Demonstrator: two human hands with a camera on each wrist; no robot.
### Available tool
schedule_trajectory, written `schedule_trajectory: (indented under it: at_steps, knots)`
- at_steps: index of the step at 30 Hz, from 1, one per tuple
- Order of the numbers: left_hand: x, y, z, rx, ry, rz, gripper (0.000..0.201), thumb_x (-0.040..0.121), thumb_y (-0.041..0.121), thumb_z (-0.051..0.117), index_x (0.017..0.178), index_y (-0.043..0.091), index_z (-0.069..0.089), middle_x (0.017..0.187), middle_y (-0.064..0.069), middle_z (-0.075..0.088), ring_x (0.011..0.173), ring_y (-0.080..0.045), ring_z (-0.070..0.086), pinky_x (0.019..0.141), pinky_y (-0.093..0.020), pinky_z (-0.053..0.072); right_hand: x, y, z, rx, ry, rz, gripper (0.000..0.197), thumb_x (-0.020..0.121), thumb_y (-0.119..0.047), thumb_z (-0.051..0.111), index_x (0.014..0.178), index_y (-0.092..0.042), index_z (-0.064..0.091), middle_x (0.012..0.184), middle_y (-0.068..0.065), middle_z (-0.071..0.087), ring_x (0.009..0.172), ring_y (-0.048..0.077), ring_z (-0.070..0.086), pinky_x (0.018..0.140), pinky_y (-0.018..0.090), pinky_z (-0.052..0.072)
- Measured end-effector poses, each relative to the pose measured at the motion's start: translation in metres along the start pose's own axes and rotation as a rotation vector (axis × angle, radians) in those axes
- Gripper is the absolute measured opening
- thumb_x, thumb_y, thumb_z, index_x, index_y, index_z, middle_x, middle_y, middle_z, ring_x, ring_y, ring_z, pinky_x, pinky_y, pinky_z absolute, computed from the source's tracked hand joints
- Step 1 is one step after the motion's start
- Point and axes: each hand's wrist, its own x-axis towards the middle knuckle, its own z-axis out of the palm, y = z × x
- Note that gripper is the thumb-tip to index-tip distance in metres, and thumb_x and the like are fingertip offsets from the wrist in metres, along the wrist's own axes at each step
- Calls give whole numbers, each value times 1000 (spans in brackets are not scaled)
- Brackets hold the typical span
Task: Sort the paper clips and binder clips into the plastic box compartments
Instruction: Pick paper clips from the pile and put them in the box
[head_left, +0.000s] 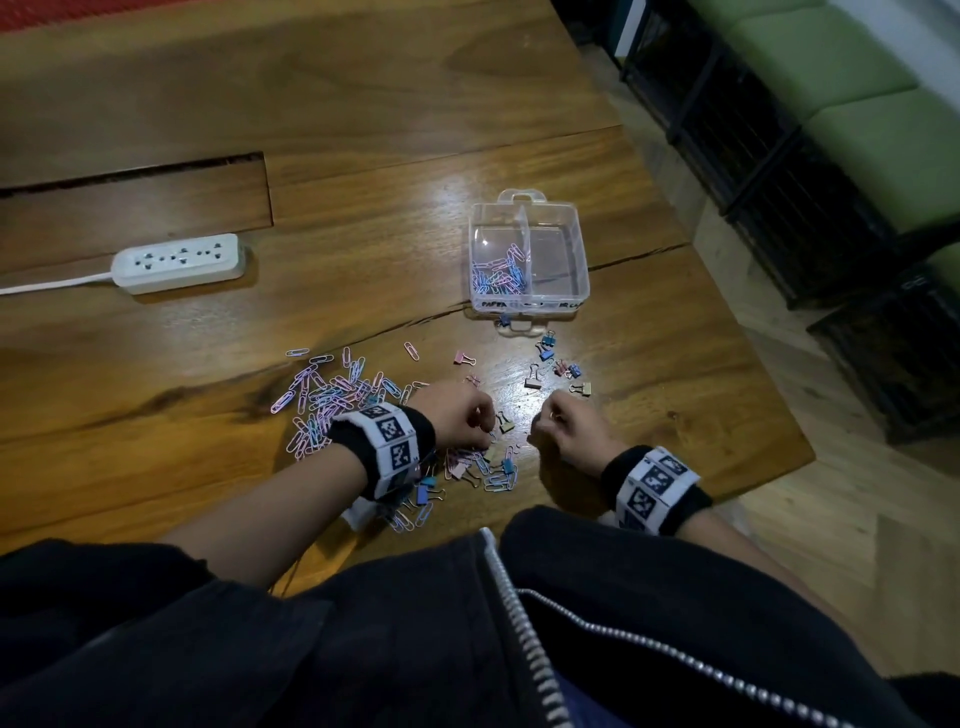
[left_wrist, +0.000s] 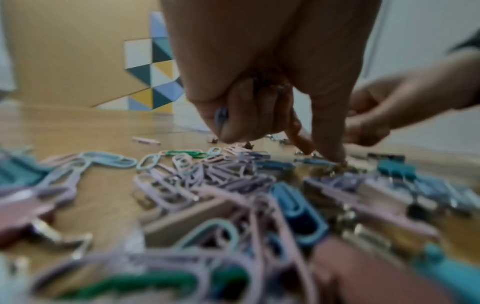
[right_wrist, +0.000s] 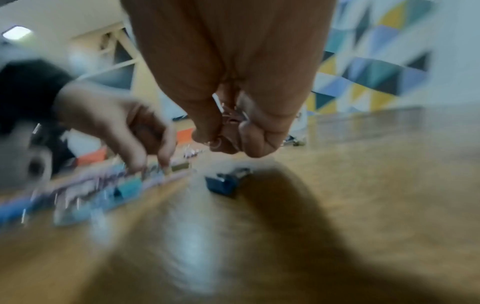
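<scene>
A: Blurred paper clips (left_wrist: 166, 185) are lying nearest the lens; left hand (head_left: 457, 415) is pinching at the pile, blue clip (left_wrist: 221, 117) tucked inside.

B: Right hand (head_left: 563, 423) is clenching binder clips (right_wrist: 231, 117). Overfilled fists risk spilling short of the plastic box (head_left: 527, 254), or mixing compartments.

Plastic box (head_left: 527, 306) sits far-centre on wooden table (head_left: 363, 104); paper clips (head_left: 497, 273) in its left compartment. Power strip (head_left: 179, 263) well left of it. Loose paper clip pile (head_left: 332, 395) nearer, left; binder clips (head_left: 558, 364) scattered just before the box.
</scene>
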Motion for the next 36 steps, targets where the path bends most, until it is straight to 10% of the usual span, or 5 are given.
schedule_trajectory:
  at_steps: [8,15,21,28,36]
  knots:
    - [-1,-2,1,309,-3,96,19,92,30,43,87,14,54,91,-4,58,77,-18,52,76,-32,51,2,-12,-16,1067,-170,305,24,93,-8,37,73,-7,50,70,5,47,53,10,46,44,16,38]
    - [0,-5,-14,-512,90,-88,34,92,8,41,59,17,37,62,2,41,52,-7,39,48,-15,35,1,-11,2,236,-155,107,12,78,-10,68,77,-15,57,70,-5,58,64,6,52,61,19,41]
    - [-4,-1,-26,-1334,-30,-71,14,58,3,42,56,13,31,41,4,49,26,-3,29,27,-8,23,0,-7,8,-359,-131,-106,19,85,-21,59,100,-9,61,99,4,55,88,16,49,76,22,35]
    - [8,22,-7,-575,-116,-54,33,87,23,58,62,19,36,63,4,41,53,-9,37,50,-19,34,7,5,-8,122,-12,112,22,88,-10,54,69,-17,47,72,-4,51,65,7,50,65,23,43]
    - [15,30,-2,43,-253,121,20,88,30,57,102,18,64,109,-4,66,101,-19,58,91,-35,47,18,8,-38,994,11,350,19,93,-4,38,86,-10,55,70,2,46,55,9,37,42,15,33]
